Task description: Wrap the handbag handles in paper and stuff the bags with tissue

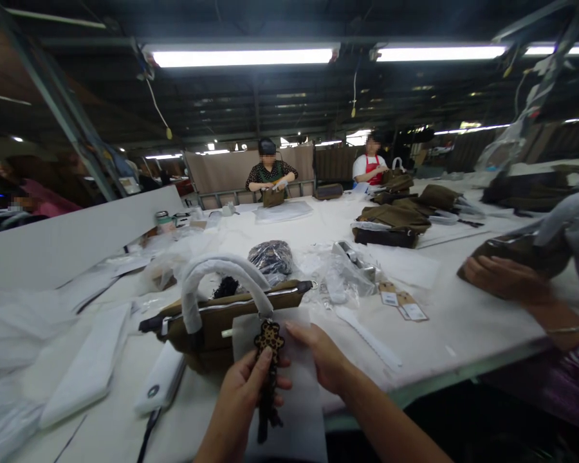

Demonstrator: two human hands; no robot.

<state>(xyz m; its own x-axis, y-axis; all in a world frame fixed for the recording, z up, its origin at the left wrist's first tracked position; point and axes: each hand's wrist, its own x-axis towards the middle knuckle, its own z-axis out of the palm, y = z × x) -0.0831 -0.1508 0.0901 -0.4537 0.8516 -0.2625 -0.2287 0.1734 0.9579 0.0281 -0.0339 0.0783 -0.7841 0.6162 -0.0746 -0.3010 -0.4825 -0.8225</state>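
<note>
An olive bag (212, 328) with a silver zip stands on the white table, its handles (192, 289) wrapped in white. From a handle's base hangs a leopard-patterned charm (270, 335) with dark tassels. My left hand (244, 392) pinches the charm between thumb and fingers. A sheet of thin white paper (299, 392) lies behind the charm, against the bag's front. My right hand (318, 354) holds this sheet near its upper right side, thumb and fingers closed on it; some of its fingers are hidden behind the paper.
Behind the bag are a plastic-wrapped dark bundle (270, 257), clear plastic packets (342, 273) and paper tags (403, 302). A white device (161, 379) with a black cord lies left. At right, a co-worker's hand (506, 280) rests on another bag. Two people work across the table (318, 225).
</note>
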